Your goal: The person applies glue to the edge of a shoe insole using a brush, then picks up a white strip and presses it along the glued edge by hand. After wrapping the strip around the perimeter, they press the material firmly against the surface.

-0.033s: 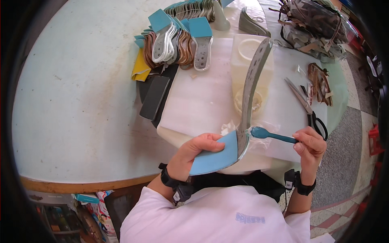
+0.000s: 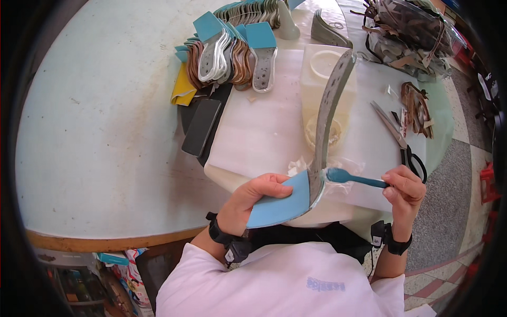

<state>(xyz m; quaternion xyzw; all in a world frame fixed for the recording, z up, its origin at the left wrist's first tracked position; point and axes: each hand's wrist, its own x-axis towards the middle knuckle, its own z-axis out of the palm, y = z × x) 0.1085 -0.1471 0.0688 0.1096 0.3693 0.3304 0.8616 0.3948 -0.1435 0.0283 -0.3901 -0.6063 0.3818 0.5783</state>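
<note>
**Brush head meets the sole's edge at the near rim of the tabletop**

The long insole (image 2: 280, 203) stands on edge in front of the person, at 6 o'clock of the round tabletop (image 2: 105, 132). Its pale blue heel end sits low, and its grey perforated length rises away toward 12 o'clock. The left hand (image 2: 253, 198) has its grip closed on that blue heel end, with the thumb across the face and the fingers behind.

At 3 o'clock of the insole, the right hand (image 2: 404, 187) pinches the far end of a small blue brush (image 2: 351, 178) between thumb and fingertips. The brush head touches the grey side of the insole just above the heel.

A white sheet (image 2: 259, 132) lies under the work. On it, beyond the insole at 12 o'clock, stands a pale plastic container (image 2: 322, 79), partly hidden by the grey length. Scissors (image 2: 398, 140) lie at 2 o'clock of the insole, near the right hand but apart from it. Brown straps (image 2: 417, 105) lie just past them.

At 10 o'clock, dark flat pads (image 2: 200, 127) rest against the sheet's edge, with a yellow piece (image 2: 182, 90) beside them. Farther out at 11 o'clock is a fanned stack of insoles (image 2: 232, 53), blue, grey and tan. A heap of strap pieces in clear wrapping (image 2: 412, 31) fills the far rim at 1 o'clock. Both wrists wear dark bands.
</note>
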